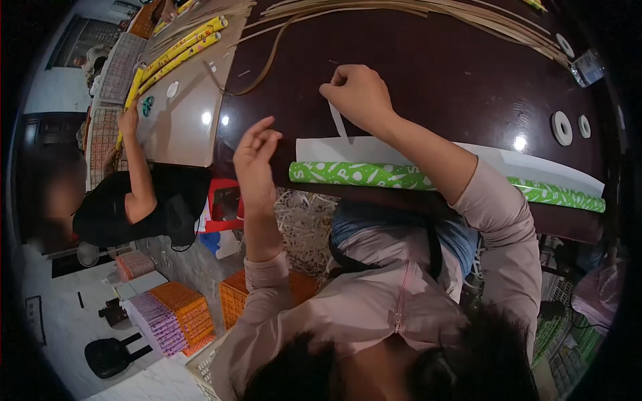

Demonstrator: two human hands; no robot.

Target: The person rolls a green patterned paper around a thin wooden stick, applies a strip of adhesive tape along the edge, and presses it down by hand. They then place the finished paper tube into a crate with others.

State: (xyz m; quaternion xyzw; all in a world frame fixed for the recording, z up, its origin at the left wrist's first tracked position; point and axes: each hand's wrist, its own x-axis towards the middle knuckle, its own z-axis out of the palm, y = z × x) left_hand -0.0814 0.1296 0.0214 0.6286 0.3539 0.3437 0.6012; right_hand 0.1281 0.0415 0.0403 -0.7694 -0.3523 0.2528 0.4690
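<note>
A roll of green printed wrapping paper [361, 174] lies along the table's near edge, its white underside [521, 158] showing on a flap behind it. Above the left part of this flap, my right hand [361, 97] is closed in a pinch on a narrow white strip of tape [339, 122]. The strip slants down to the flap's white surface. My left hand [256, 160] is raised just left of the roll's end, fingers loosely bent and apart, holding nothing.
White tape rolls [562, 128] and a clear plastic container [587, 68] are at the right of the dark table [428, 80]. Long thin brown strips [374, 5] line its far side. At left, a person [137, 180] handles yellow rolls [180, 50] near green scissors [147, 105]. Orange baskets [177, 311] stand below.
</note>
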